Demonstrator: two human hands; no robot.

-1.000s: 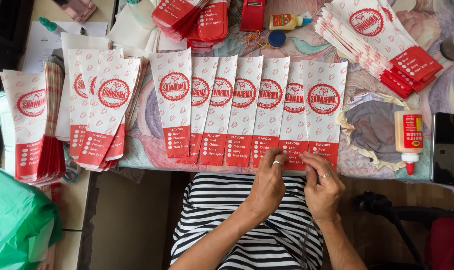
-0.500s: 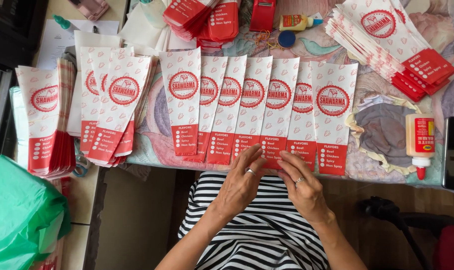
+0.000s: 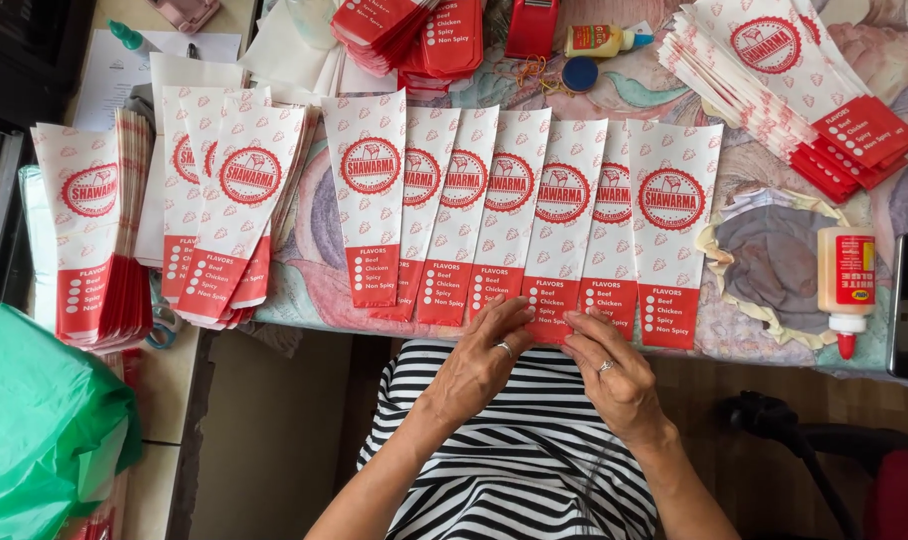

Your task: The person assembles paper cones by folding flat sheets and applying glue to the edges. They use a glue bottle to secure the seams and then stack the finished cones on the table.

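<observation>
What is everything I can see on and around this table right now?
Row of paper bags: about seven, white and red, overlapping along the table edge.
Bag stacks: red and white, far left, left, top middle, top right.
Glue bottle: one, cream with red tip, right.
Small glue bottle: one, yellowish, top.
Tape dispenser: one, red, top.
Plastic bag: one, green, lower left.
Striped top: black and white.
Left hand: on the row's red bottom edge, ring on.
Right hand: beside it, ring on.
</observation>
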